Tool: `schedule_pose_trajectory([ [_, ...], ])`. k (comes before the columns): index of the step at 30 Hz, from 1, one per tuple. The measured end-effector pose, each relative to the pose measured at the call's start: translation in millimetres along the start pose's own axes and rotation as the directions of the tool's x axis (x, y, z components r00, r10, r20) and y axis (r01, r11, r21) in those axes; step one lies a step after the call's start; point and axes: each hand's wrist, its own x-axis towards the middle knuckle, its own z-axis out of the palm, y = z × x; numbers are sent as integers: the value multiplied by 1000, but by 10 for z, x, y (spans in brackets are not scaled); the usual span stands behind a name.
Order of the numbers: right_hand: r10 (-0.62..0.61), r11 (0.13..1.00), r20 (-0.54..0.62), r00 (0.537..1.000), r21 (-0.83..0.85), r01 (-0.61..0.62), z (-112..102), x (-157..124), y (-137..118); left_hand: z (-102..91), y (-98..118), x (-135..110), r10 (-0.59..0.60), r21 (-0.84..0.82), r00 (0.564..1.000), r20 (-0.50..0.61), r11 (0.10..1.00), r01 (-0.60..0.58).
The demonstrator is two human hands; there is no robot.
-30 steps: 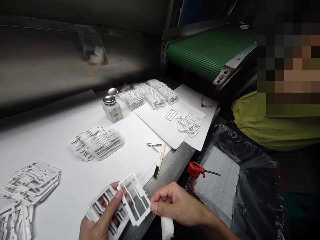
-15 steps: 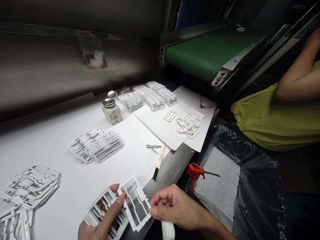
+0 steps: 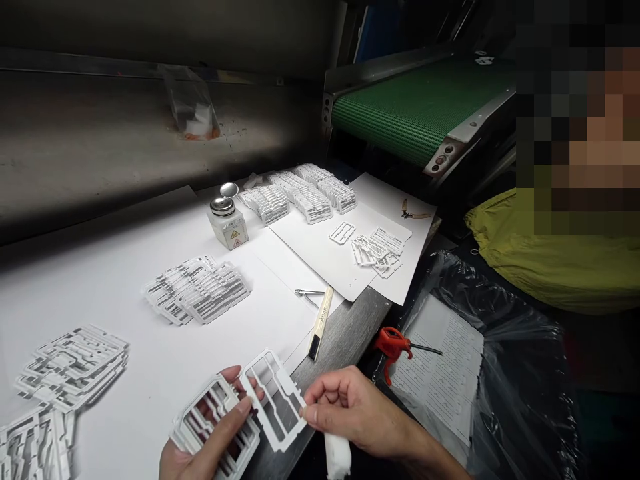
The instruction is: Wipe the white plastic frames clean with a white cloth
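1. Fingers of the left hand (image 3: 187, 463) curled and closed, gripping a white moulded-plastic lattice frame (image 3: 220, 393), with the thumb lying across its bars and the fingertips reaching behind a second, flatter white plastic frame (image 3: 274, 400).
2. Fingers of the right hand (image 3: 356, 415) bent and closed in a pinch on the right edge of the flatter frame.
3. A white cotton wad (image 3: 338, 457) touching the underside of the right hand.
4. Both frames held together, just above the white-covered workbench (image 3: 150, 267) and a grey metal bench edge (image 3: 345, 327).
5. Near the hands, a loose pile of white plastic frames (image 3: 73, 363) to the left; a cream-handled brush (image 3: 319, 327) and small steel nippers (image 3: 307, 293) ahead.
6. Farther off, a white bottle with a steel cap (image 3: 227, 227), rows of stacked white frames (image 3: 300, 197), and a green mesh conveyor belt (image 3: 425, 110).
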Motion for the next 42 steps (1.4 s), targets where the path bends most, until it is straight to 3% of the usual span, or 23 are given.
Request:
schedule_pose_trajectory([
  [6, -23, 997, -42, 999, -73, 20, 1, -19, -50, 18, -18, 13, 108, 50, 993, -53, 993, -105],
  [10, -92, 947, -59, 994, -314, 69, 33, -81, -154, 74, 74, -13, 151, 229, 984, -96, 965, -125],
  [12, -198, 840, -36, 979, -521, 151, 89, -109, -214, 100, 125, -17, 174, 371, 980, -96, 920, -127],
  [15, -324, 580, 29, 946, -784, 223, 216, -134, -270, 123, 154, -13, 243, 475, 968, -68, 861, -182],
  [17, -331, 451, 46, 942, -870, 201, 297, -145, -292, 124, 149, -16, 210, 355, 978, 0, 914, -196],
  [18, -320, 437, 53, 946, -878, 196, 325, -153, -305, 119, 146, -20, 143, 245, 989, 39, 958, -148],
  [20, -301, 514, 57, 952, -831, 212, 344, -169, -336, 97, 148, -28, -65, -46, 993, 102, 996, 70],
  [22, -264, 660, 35, 964, -722, 207, 319, -175, -365, 60, 161, -22, -265, -343, 955, 131, 892, 295],
  [24, -208, 775, -1, 978, -610, 164, 275, -162, -373, 16, 171, 5, -356, -536, 922, 153, 754, 380],
  [27, -122, 884, -11, 992, -456, 104, 239, -111, -332, -42, 159, 62, -356, -605, 916, 184, 694, 391],
  [31, -45, 974, 73, 996, -220, 60, 275, -47, -229, -76, 120, 99, -253, -571, 930, 267, 736, 364],
  [35, -50, 996, 99, 994, -64, 57, 309, -1, -156, -87, 95, 97, -160, -548, 937, 311, 775, 315],
  [42, -61, 996, 82, 995, -54, 65, 314, 17, -121, -102, 67, 136, -160, -572, 944, 289, 761, 305],
])
